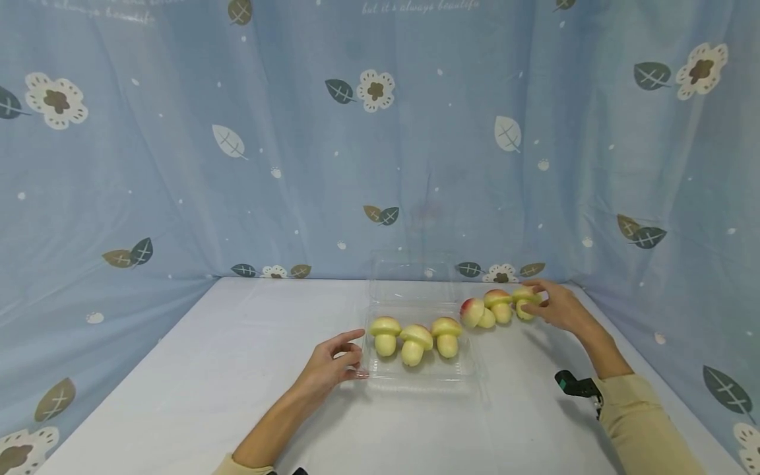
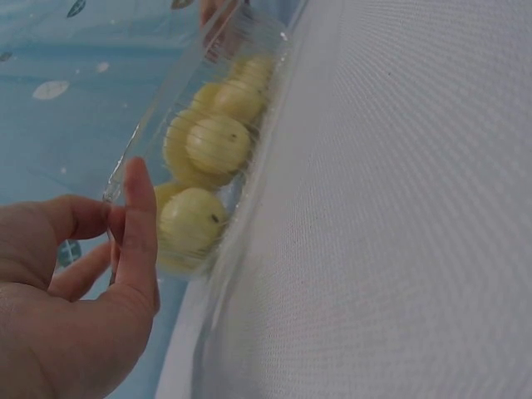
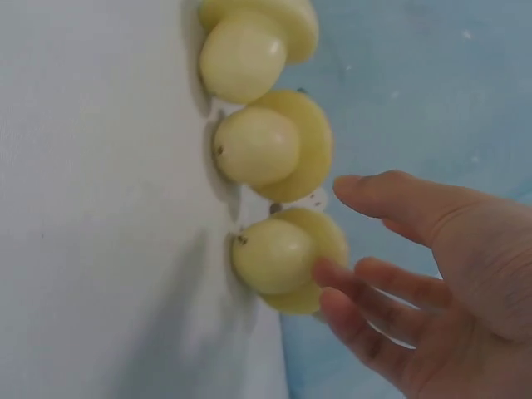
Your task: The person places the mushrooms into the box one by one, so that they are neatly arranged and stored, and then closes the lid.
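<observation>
On the table (image 1: 225,356), right of the clear box (image 1: 427,373), the end mushroom (image 1: 524,307) sits at the right hand's (image 1: 557,307) widely parted fingers, ungripped; a gentle pinch should spare its neighbour (image 1: 499,306) a nudge. The left hand's (image 1: 332,361) bent fingers touch the box's edge; pinching or not, I can't tell.

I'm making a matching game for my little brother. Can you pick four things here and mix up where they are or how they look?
1. left hand
2. right hand
3. clear box
4. curtain

A. by the rightmost mushroom, outside the box
B. blue, with white flowers
C. at the box's left edge
D. lid open, three mushrooms inside

Right pairs: 1-C, 2-A, 3-D, 4-B
</observation>
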Tool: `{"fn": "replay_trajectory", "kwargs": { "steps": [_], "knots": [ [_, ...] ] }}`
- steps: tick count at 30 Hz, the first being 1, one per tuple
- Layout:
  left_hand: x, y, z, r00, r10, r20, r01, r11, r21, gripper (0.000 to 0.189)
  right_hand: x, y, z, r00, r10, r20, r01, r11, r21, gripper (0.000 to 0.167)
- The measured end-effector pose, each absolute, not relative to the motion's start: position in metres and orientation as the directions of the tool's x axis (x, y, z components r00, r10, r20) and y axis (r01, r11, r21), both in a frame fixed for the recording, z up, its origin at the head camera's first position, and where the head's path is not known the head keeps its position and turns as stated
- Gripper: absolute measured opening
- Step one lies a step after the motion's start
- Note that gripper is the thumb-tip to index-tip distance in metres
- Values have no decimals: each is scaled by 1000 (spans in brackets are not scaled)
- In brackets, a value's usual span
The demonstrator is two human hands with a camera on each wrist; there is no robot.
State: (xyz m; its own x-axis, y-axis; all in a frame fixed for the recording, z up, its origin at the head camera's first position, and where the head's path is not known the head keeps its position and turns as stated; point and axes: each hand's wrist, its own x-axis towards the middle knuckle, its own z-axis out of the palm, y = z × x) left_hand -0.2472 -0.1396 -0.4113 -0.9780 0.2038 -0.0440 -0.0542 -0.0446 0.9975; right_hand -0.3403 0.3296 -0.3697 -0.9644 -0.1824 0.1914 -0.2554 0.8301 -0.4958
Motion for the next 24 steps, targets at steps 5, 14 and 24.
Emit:
{"fn": "replay_trajectory", "kwargs": {
  "steps": [5,14,24],
  "knots": [
    [-247,-140,-411,-979,201,-45,-55,-47,997,51,-349,334,-375,-961,-172,215,-253,859,-445,65],
    [-249,-140,-412,-977,211,-40,-51,-49,997,51,-355,335,-379,-968,-173,181,-231,897,-376,73],
    [-248,-140,-411,-974,225,-28,-38,-41,998,51,-364,332,-392,-968,-178,175,-234,895,-380,70]
  ]
}}
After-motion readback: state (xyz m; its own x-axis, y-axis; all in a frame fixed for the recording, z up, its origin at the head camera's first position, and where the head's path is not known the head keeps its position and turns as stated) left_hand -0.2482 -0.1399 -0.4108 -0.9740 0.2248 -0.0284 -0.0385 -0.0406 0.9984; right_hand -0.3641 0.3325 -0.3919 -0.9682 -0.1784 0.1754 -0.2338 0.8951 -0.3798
